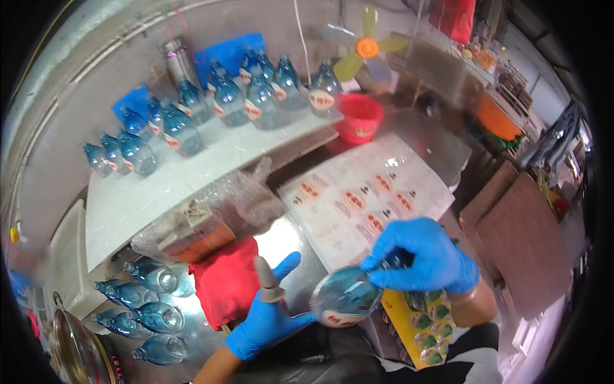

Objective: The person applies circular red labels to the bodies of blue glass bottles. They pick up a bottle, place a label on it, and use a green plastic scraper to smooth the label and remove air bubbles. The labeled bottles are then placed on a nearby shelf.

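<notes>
**Bottle in both hands, over the label sheet**

I have the bottle lying on its side between my two gloved hands, low in the middle of the view and just in front of my body. It is clear bluish plastic, and an oval red-and-white label shows on the side nearest me.

My right hand is closed over the top end of the bottle, fingers curled around it, so the cap is hidden. My left hand props the bottle from the other side, palm and fingers against its lower wall, thumb up. Just above that thumb a small grey tool stands upright; I cannot tell whether I am gripping it or it only stands behind my hand.

Beyond the bottle a label sheet lies flat on the table, with rows of oval stickers and some gaps. A yellow sheet of round stickers lies under my right wrist. A red cloth lies just left of my left hand, and past it loose bottles lie on their sides. On the white shelf behind, more bottles stand upright in rows, several labelled. A red tub sits at the shelf's right end, with a small fan above it.
</notes>
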`<state>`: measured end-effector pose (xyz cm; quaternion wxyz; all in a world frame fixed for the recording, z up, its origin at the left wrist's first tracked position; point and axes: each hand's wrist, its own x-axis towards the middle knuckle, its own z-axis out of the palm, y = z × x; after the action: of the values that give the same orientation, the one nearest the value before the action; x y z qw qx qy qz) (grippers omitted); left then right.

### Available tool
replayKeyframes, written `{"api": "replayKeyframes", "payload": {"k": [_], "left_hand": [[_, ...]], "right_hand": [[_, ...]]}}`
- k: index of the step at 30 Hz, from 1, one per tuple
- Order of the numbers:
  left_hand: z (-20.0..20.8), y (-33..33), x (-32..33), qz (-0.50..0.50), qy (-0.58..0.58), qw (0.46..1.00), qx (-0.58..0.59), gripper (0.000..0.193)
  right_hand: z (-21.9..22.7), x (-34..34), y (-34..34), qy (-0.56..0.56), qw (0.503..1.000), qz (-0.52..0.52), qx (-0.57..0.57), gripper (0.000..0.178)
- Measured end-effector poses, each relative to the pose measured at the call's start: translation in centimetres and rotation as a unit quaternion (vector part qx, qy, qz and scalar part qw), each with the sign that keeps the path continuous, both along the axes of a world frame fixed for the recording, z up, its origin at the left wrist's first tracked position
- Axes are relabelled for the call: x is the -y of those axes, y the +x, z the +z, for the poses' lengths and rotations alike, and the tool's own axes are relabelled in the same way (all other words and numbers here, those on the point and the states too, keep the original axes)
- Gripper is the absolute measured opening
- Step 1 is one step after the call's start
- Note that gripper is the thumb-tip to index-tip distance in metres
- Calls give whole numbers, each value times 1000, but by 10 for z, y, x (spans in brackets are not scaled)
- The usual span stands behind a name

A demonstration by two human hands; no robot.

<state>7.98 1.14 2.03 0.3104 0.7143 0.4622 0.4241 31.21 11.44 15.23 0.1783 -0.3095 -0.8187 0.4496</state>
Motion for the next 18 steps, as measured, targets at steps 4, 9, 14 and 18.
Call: {"api": "replayKeyframes", "payload": {"k": [4, 9, 14, 18], "left_hand": [[6, -15, 5, 54, -7, 998, -40, 117], [13, -40, 30, 195, 11, 980, 48, 94], [22, -55, 59, 280, 39, 958, 44, 77], [38, -68, 89, 328, 44, 943, 17, 60]], "right_hand": [[9, -8, 3, 100, 994, -46, 26, 21], [22, -65, -50, 173, 979, -96, -38, 16], [19, -148, -144, 262, 962, -39, -64, 19], [6, -184, -217, 311, 948, 9, -63, 21]]}}
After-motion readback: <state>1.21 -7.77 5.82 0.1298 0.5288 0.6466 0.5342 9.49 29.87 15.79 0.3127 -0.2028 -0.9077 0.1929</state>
